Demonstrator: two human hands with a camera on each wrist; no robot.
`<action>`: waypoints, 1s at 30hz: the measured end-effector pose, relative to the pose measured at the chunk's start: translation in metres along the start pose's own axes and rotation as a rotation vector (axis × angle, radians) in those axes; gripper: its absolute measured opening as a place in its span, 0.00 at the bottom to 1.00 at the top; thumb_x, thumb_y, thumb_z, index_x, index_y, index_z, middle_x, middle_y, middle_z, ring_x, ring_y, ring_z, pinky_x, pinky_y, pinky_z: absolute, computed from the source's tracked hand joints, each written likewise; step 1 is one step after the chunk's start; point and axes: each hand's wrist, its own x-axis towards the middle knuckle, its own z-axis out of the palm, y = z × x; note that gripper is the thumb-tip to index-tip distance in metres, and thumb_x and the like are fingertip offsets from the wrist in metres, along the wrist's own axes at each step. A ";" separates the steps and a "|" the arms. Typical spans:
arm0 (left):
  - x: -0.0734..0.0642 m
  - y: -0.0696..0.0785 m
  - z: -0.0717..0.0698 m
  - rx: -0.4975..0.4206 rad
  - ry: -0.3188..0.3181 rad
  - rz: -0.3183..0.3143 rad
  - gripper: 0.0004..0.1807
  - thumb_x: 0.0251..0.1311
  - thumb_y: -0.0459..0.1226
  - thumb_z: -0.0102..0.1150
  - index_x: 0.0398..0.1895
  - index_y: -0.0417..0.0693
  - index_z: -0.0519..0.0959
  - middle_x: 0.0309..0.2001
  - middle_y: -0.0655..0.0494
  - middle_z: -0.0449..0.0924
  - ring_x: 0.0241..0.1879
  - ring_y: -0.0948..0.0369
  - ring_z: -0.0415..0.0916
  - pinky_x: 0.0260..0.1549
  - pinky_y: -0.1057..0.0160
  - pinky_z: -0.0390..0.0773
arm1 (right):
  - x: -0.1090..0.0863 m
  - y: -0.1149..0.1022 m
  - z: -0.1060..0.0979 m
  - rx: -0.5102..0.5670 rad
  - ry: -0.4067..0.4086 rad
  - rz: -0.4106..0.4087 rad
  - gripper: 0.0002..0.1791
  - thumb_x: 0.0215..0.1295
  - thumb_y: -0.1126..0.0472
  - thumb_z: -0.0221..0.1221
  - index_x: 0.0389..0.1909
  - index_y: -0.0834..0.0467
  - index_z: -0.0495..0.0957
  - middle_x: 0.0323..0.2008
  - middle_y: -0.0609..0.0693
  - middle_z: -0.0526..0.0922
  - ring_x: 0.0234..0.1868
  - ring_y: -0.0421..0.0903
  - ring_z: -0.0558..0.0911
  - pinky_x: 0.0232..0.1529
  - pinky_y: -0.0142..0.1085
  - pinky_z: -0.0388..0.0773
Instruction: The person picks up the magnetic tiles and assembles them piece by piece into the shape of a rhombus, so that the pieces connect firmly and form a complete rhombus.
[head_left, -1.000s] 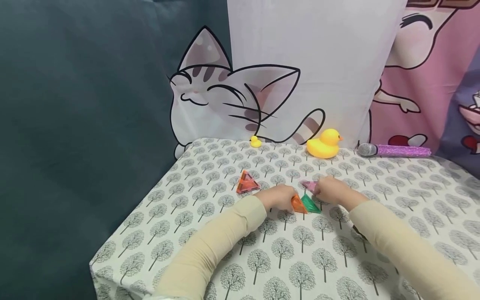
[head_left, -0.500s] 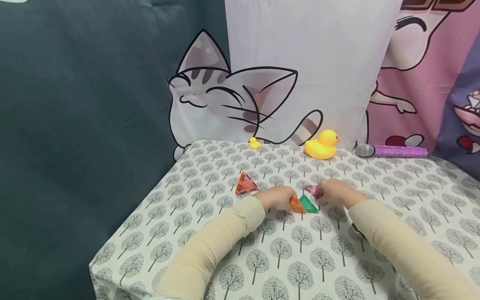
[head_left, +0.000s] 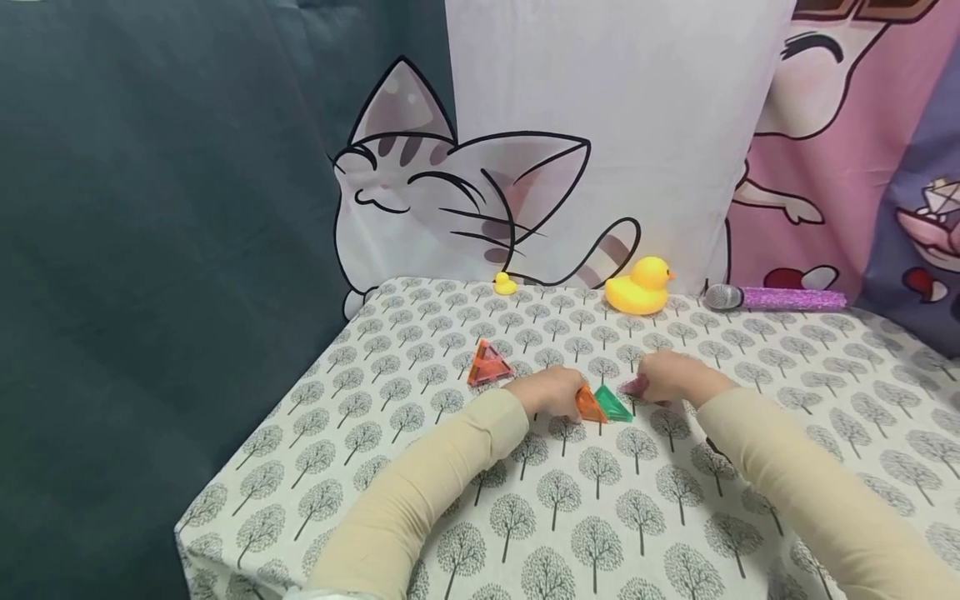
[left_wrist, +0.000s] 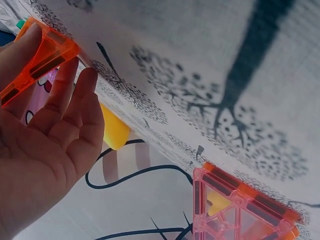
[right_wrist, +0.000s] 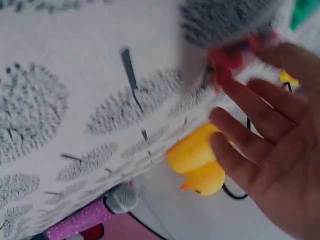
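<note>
My left hand point(head_left: 553, 392) pinches an orange triangular magnetic tile point(left_wrist: 52, 47) between thumb and index finger, low over the cloth. Right beside it lies a green triangular tile point(head_left: 613, 404), their edges close together; whether they touch I cannot tell. My right hand point(head_left: 670, 379) holds a pink triangular tile point(right_wrist: 235, 57) by thumb and fingertip, just right of the green one and apart from it. Most of the pink piece is hidden by the hand in the head view. To the left stands a pink-and-orange triangular tile build point(head_left: 488, 365), also near the left hand in its wrist view.
A tree-patterned cloth covers the table point(head_left: 315, 467). Along its back edge sit a small yellow duck point(head_left: 505, 284), a larger yellow duck point(head_left: 639, 287) and a purple glitter microphone point(head_left: 780, 298). Printed cartoon curtains hang behind.
The right hand has taken up the pink tile, which has tilted and shifted slightly right, away from the green tile. The left hand stays on the orange tile. The head view has turned a little.
</note>
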 end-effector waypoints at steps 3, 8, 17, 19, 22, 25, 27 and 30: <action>0.000 0.000 0.002 -0.010 -0.008 -0.007 0.12 0.42 0.39 0.66 0.32 0.51 0.76 0.23 0.63 0.72 0.25 0.65 0.68 0.25 0.70 0.67 | -0.003 0.002 -0.002 0.095 -0.076 0.008 0.11 0.37 0.70 0.61 0.27 0.60 0.79 0.20 0.46 0.76 0.20 0.42 0.73 0.24 0.34 0.72; 0.000 0.000 0.003 -0.002 0.000 -0.009 0.12 0.42 0.39 0.67 0.31 0.51 0.76 0.23 0.63 0.72 0.25 0.65 0.68 0.25 0.70 0.67 | -0.009 0.010 -0.003 0.084 -0.062 0.004 0.24 0.30 0.67 0.68 0.36 0.60 0.74 0.25 0.48 0.74 0.28 0.46 0.73 0.31 0.41 0.72; 0.000 0.000 -0.001 0.022 0.009 -0.004 0.13 0.41 0.39 0.67 0.32 0.51 0.76 0.23 0.64 0.72 0.26 0.65 0.68 0.26 0.70 0.67 | -0.008 0.014 -0.005 -0.006 -0.019 -0.017 0.23 0.32 0.65 0.67 0.36 0.59 0.76 0.23 0.45 0.74 0.25 0.44 0.72 0.27 0.39 0.70; 0.000 0.000 -0.002 0.016 0.007 -0.007 0.13 0.41 0.39 0.67 0.32 0.51 0.76 0.23 0.64 0.72 0.26 0.65 0.68 0.27 0.70 0.67 | -0.009 0.012 -0.007 -0.013 -0.025 -0.022 0.20 0.32 0.67 0.65 0.34 0.58 0.76 0.22 0.45 0.73 0.24 0.43 0.71 0.25 0.37 0.69; 0.000 0.001 -0.001 0.004 0.005 -0.003 0.13 0.41 0.38 0.67 0.33 0.51 0.77 0.23 0.63 0.72 0.26 0.65 0.68 0.26 0.70 0.67 | -0.009 0.011 -0.006 0.000 -0.041 -0.050 0.17 0.35 0.67 0.65 0.31 0.58 0.73 0.20 0.45 0.71 0.22 0.43 0.70 0.24 0.36 0.69; -0.001 0.001 -0.001 -0.001 0.001 0.009 0.13 0.42 0.38 0.66 0.34 0.51 0.77 0.23 0.63 0.72 0.26 0.65 0.68 0.26 0.70 0.67 | -0.009 0.010 -0.003 0.004 -0.035 -0.065 0.18 0.36 0.65 0.65 0.30 0.57 0.70 0.19 0.45 0.69 0.21 0.43 0.69 0.23 0.35 0.68; -0.001 0.000 -0.001 -0.003 -0.002 0.014 0.13 0.43 0.38 0.66 0.34 0.50 0.77 0.23 0.63 0.72 0.26 0.65 0.68 0.25 0.70 0.67 | -0.007 0.010 0.000 -0.015 -0.017 -0.063 0.18 0.35 0.64 0.66 0.28 0.56 0.68 0.18 0.45 0.69 0.20 0.43 0.69 0.22 0.35 0.68; -0.002 0.001 -0.003 -0.006 -0.004 0.007 0.12 0.42 0.38 0.66 0.33 0.51 0.76 0.23 0.62 0.72 0.25 0.65 0.68 0.25 0.69 0.67 | -0.003 0.008 0.004 -0.025 -0.002 -0.045 0.18 0.34 0.67 0.64 0.27 0.56 0.66 0.19 0.46 0.69 0.21 0.43 0.69 0.23 0.36 0.68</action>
